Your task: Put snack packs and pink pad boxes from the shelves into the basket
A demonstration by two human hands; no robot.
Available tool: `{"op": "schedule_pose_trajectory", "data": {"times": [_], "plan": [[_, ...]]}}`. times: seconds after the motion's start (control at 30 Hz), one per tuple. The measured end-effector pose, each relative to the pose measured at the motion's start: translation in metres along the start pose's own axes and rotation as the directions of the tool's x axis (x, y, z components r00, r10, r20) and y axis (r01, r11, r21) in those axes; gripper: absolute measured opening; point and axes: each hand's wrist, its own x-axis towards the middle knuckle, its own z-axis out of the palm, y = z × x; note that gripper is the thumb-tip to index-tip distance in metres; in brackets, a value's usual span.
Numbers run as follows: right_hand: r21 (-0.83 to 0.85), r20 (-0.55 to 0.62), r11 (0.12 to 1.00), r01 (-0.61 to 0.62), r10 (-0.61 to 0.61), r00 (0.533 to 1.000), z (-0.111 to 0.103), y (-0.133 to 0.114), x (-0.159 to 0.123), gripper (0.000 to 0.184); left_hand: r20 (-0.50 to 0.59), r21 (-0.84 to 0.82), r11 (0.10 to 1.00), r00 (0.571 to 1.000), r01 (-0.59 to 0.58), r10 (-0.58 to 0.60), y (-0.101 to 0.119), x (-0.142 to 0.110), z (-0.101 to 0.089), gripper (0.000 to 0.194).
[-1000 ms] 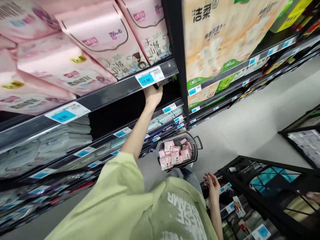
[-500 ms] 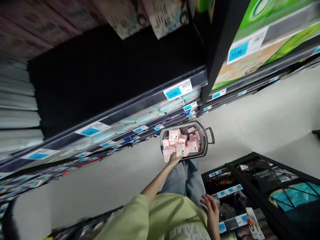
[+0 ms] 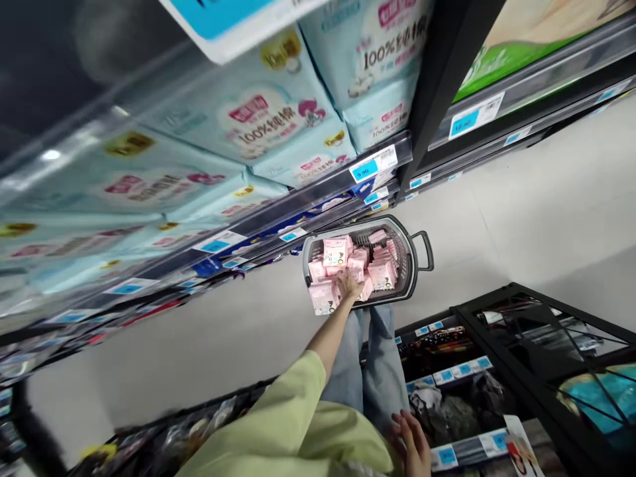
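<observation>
Pink packs (image 3: 334, 255): lay heaped in basket (image 3: 407, 260), its walls apparently containing them. Left hand (image 3: 350, 286): reached down among packs, fingers bent; hold indeterminable. Right hand (image 3: 413, 442): hung half-open, seemingly empty, one hand evidently sufficing.

Light green short-sleeved top (image 3: 258, 421), faded blue jeans (image 3: 382, 371).

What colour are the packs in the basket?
The packs are pale pink with some white printed areas, shown best in the head view.
</observation>
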Motion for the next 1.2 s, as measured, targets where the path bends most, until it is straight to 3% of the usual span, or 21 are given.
{"op": "schedule_pose_trajectory", "data": {"times": [0.13, 0.33, 0.47, 0.57, 0.63, 0.7, 0.77, 0.8, 0.87, 0.93, 1.0, 1.07, 1.13, 1.2], "plan": [[0.036, -0.017, 0.998, -0.057, 0.057, 0.998, 0.018, -0.010, 0.010, 0.057, -0.049, 0.062, 0.998, 0.999, -0.002, 0.005, 0.005, 0.002, 0.000, 0.090], [-0.016, 0.016, 0.991, 0.131, -0.131, 0.991, 0.063, -0.041, 0.044, 0.062, -0.111, 0.044, 0.993, 0.987, -0.114, 0.118, 0.015, -0.029, -0.006, 0.072], [-0.178, 0.044, 0.909, 0.377, -0.376, 0.926, 0.097, -0.065, 0.070, 0.069, -0.118, -0.090, 0.961, 0.961, -0.262, 0.250, 0.012, -0.074, -0.013, 0.064], [-0.322, 0.040, 0.784, 0.531, -0.548, 0.835, 0.117, -0.082, 0.083, 0.089, -0.103, -0.239, 0.896, 0.927, -0.375, 0.361, 0.004, -0.124, -0.018, 0.066], [-0.364, 0.078, 0.729, 0.579, -0.596, 0.799, 0.122, -0.091, 0.087, 0.091, -0.046, -0.351, 0.838, 0.902, -0.418, 0.430, -0.005, -0.159, -0.023, 0.068], [-0.384, 0.133, 0.736, 0.557, -0.553, 0.823, 0.121, -0.099, 0.089, 0.080, 0.035, -0.447, 0.778, 0.860, -0.442, 0.509, -0.016, -0.185, -0.029, 0.068], [-0.417, 0.157, 0.772, 0.479, -0.459, 0.875, 0.114, -0.104, 0.087, 0.066, 0.109, -0.497, 0.758, 0.837, -0.422, 0.537, -0.029, -0.193, -0.038, 0.063], [-0.426, 0.149, 0.791, 0.440, -0.418, 0.896, 0.109, -0.106, 0.086, 0.063, 0.123, -0.489, 0.780, 0.855, -0.390, 0.504, -0.036, -0.189, -0.043, 0.062], [-0.398, 0.120, 0.837, 0.374, -0.357, 0.926, 0.099, -0.107, 0.084, 0.064, 0.068, -0.398, 0.873, 0.940, -0.282, 0.334, -0.053, -0.162, -0.052, 0.070], [-0.325, 0.084, 0.890, 0.321, -0.312, 0.947, 0.087, -0.106, 0.084, 0.067, -0.106, -0.251, 0.960, 0.989, -0.123, 0.099, -0.069, -0.121, -0.058, 0.094], [-0.261, 0.037, 0.926, 0.273, -0.273, 0.961, 0.075, -0.101, 0.085, 0.070, -0.212, -0.181, 0.981, 0.971, 0.074, -0.113, -0.083, -0.078, -0.059, 0.116], [-0.228, -0.012, 0.946, 0.232, -0.241, 0.970, 0.063, -0.094, 0.088, 0.073, -0.165, -0.187, 0.951, 0.946, 0.248, -0.279, -0.092, -0.043, -0.055, 0.123], [-0.213, -0.040, 0.956, 0.202, -0.215, 0.976, 0.053, -0.086, 0.090, 0.077, -0.076, -0.194, 0.922, 0.932, 0.336, -0.356, -0.098, -0.021, -0.047, 0.122], [-0.207, -0.062, 0.960, 0.188, -0.204, 0.977, 0.045, -0.079, 0.090, 0.078, -0.037, -0.191, 0.918, 0.932, 0.347, -0.360, -0.103, -0.013, -0.040, 0.119]]}}
